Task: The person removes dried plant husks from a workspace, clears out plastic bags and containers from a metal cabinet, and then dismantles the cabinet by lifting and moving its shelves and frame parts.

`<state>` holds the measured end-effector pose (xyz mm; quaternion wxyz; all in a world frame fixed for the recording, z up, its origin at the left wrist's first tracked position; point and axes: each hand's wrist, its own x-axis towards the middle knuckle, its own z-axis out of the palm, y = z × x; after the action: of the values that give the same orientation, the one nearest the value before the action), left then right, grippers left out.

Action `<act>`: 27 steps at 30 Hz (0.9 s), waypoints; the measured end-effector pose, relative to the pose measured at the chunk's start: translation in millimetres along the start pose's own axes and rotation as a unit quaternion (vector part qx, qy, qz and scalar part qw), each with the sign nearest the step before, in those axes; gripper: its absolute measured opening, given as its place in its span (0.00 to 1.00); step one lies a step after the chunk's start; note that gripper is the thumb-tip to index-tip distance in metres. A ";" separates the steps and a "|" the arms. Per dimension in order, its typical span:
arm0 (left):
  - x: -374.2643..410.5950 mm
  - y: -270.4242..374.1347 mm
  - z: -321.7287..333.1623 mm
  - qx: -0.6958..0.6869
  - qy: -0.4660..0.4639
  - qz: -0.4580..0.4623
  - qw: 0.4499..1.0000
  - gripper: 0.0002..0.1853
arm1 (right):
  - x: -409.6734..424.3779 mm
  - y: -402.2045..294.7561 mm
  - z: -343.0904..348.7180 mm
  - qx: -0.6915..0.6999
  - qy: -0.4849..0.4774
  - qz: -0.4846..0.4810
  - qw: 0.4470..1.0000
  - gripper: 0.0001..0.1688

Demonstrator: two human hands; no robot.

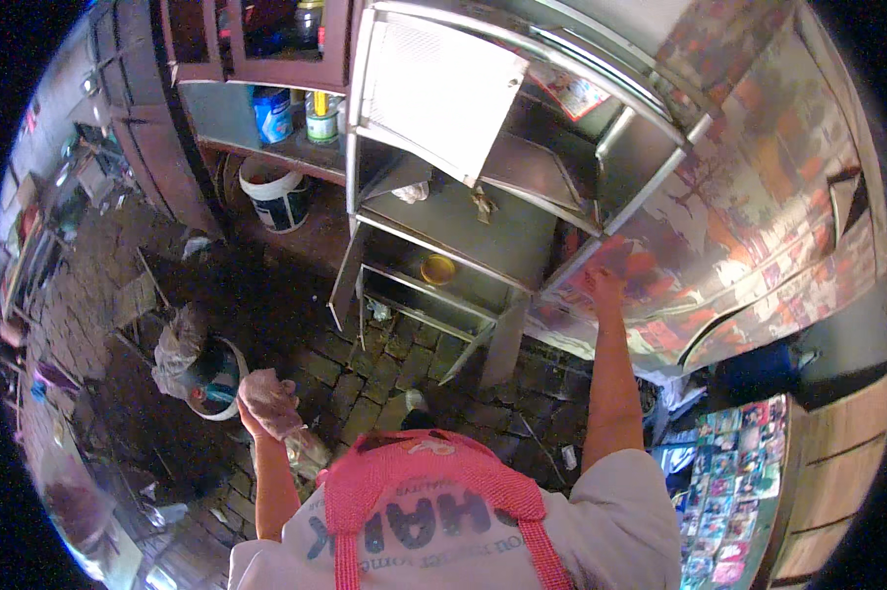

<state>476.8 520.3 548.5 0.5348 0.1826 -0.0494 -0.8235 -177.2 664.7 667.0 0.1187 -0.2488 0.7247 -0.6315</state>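
Observation:
My left hand (250, 419) holds a crumpled pinkish cloth (272, 402) at the lower left, beside a round bucket (229, 380). At the right, my right hand (604, 284) is raised by the lower side edge of a metal-framed cabinet (638, 188), in front of a patterned sheet. Whether its fingers touch the frame or hold anything I cannot tell. The cabinet has a bright white door panel (439, 92). A yellow round lid or dish (438, 270) lies in a lower compartment. On the shelf above are a crumpled whitish piece (411, 192) and a small brownish scrap (483, 205).
A white-rimmed bucket (274, 199) stands below a wooden cupboard (292, 70) holding containers. Dark brick paving (406, 361) runs beneath the cabinet. A patterned sheet (745, 221) covers the right side. Clutter lies along the far left, and a picture-covered surface (731, 487) is at lower right.

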 end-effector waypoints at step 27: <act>17.0 -5.6 -9.5 -0.035 0.022 -0.090 0.995 0.32 | -92.0 59.3 15.2 0.069 -0.067 0.189 0.977 0.09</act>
<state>469.3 508.5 533.9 0.4652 0.1851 0.0079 -0.8656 -104.3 703.3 593.5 0.3017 -0.1402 0.7034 -0.6281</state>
